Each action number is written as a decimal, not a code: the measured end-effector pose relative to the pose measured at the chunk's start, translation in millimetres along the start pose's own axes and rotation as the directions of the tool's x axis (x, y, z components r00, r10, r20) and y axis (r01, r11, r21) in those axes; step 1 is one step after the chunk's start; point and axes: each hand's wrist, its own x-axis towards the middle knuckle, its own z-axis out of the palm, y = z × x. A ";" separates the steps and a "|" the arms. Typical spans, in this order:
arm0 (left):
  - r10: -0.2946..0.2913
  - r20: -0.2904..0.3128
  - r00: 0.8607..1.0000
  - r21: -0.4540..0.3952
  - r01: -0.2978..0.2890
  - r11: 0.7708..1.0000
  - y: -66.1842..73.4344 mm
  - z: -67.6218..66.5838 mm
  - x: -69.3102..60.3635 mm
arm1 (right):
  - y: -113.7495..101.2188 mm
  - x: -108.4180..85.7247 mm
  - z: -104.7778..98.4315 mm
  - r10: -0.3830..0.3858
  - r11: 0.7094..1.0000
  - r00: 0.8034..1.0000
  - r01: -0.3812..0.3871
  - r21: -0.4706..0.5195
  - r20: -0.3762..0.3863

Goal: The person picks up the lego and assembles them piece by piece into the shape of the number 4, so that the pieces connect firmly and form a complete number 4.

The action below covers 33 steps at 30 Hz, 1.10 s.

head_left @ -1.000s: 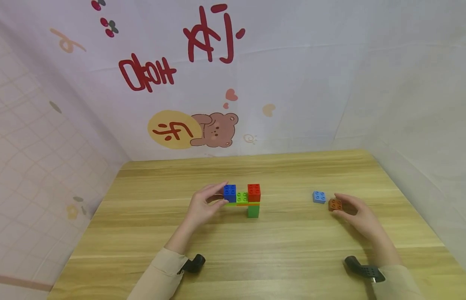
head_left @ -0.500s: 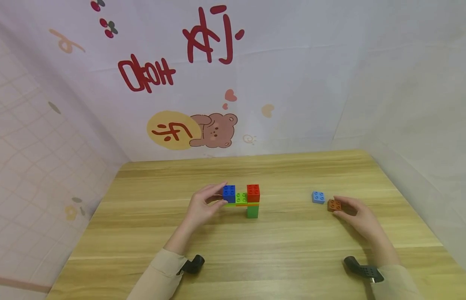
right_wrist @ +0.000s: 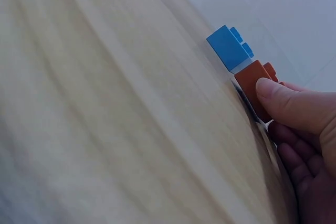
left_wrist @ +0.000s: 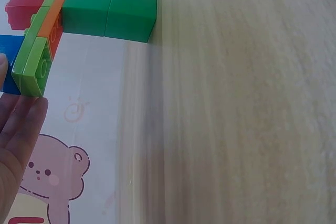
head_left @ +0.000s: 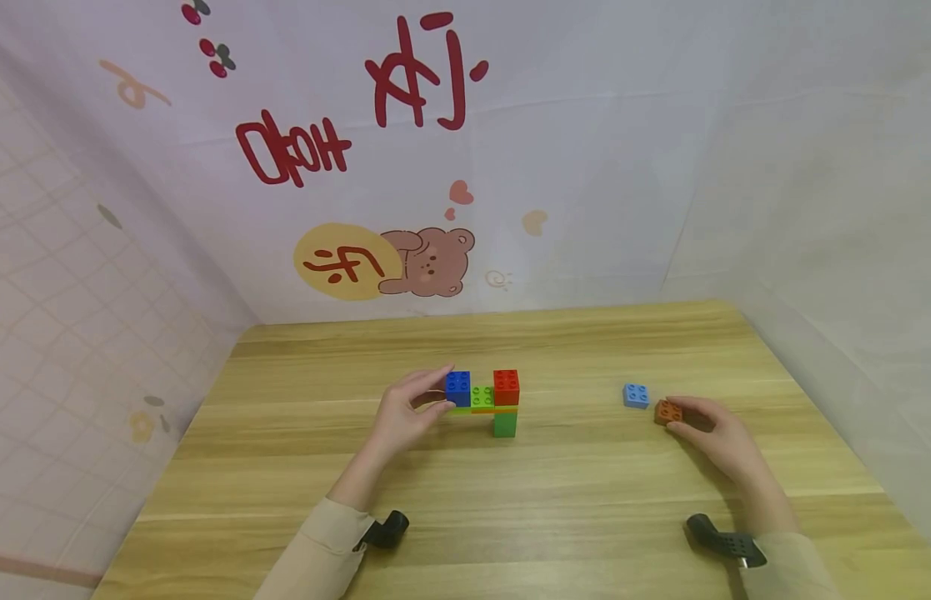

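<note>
A toy-brick build stands mid-table: a green brick column (left_wrist: 109, 11), an orange plate (left_wrist: 54, 24) and light green plates (left_wrist: 35, 66) across its top, a red brick (head_left: 506, 387) at the right end and a dark blue brick (head_left: 457, 388) at the left. The left end overhangs the table. My left hand (head_left: 407, 412) holds the dark blue brick between thumb and fingers from the left. To the right, my right hand (head_left: 716, 433) pinches a brown brick (head_left: 668, 412), thumb on its near side in the right wrist view. A light blue brick (head_left: 636, 396) lies just left of the brown one.
The wooden table (head_left: 570, 500) runs back to a white cloth wall (head_left: 585, 167) with a printed bear and red characters. Cloth also hangs at both sides. Each wrist wears a black camera mount (head_left: 386, 530).
</note>
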 end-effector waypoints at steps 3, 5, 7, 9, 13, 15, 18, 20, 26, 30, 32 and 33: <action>0.007 0.003 1.000 0.004 -0.007 1.000 -0.3 -0.6 0.0 | -0.3 -0.3 1.3 -0.003 1.000 1.000 0.003 0.016 -0.010; 0.007 0.004 1.000 0.005 -0.007 1.000 -0.2 -0.9 0.0 | -1.2 -0.2 2.5 -0.015 1.000 1.000 0.016 0.024 -0.017; 0.002 0.005 1.000 0.011 -0.002 1.000 -0.3 -1.1 -0.1 | -3.7 0.0 3.7 -0.027 0.999 0.999 0.028 0.033 -0.018; -0.005 0.004 1.000 0.015 0.005 1.000 0.1 -1.1 -0.2 | -7.5 0.3 5.1 -0.039 0.999 0.999 0.039 0.036 -0.017; -0.009 -0.001 1.000 0.022 0.009 1.000 -0.1 -0.9 -0.3 | -16.8 1.4 9.5 -0.064 0.996 0.998 0.064 0.064 0.001; 0.000 -0.002 1.000 0.013 0.000 1.000 -1.0 -0.7 -0.1 | -21.3 2.1 12.3 -0.079 0.994 0.997 0.078 0.081 0.007; 0.009 0.001 1.000 0.007 -0.009 1.000 -1.9 -0.5 0.5 | -28.5 4.1 15.1 -0.091 0.992 0.996 0.089 0.092 0.013; 0.013 0.003 1.000 0.000 -0.013 1.000 -1.9 -0.5 1.1 | -34.0 5.9 16.2 -0.093 0.991 0.995 0.091 0.099 0.018; 0.009 0.004 1.000 -0.016 -0.009 1.000 -1.4 -0.6 2.0 | -57.0 10.7 22.4 -0.138 0.975 0.990 0.134 0.180 0.009; 0.010 0.001 1.000 -0.033 -0.009 0.999 -1.7 0.0 2.2 | -73.8 14.2 29.2 -0.223 0.953 0.975 0.221 0.208 -0.014; 0.007 0.000 1.000 -0.034 -0.007 0.999 -1.7 0.3 2.2 | -82.3 17.0 32.4 -0.258 0.944 0.966 0.256 0.210 -0.017; 0.005 -0.001 1.000 -0.034 -0.005 0.999 -1.7 0.3 2.2 | -87.0 18.3 33.9 -0.266 0.941 0.964 0.263 0.213 -0.015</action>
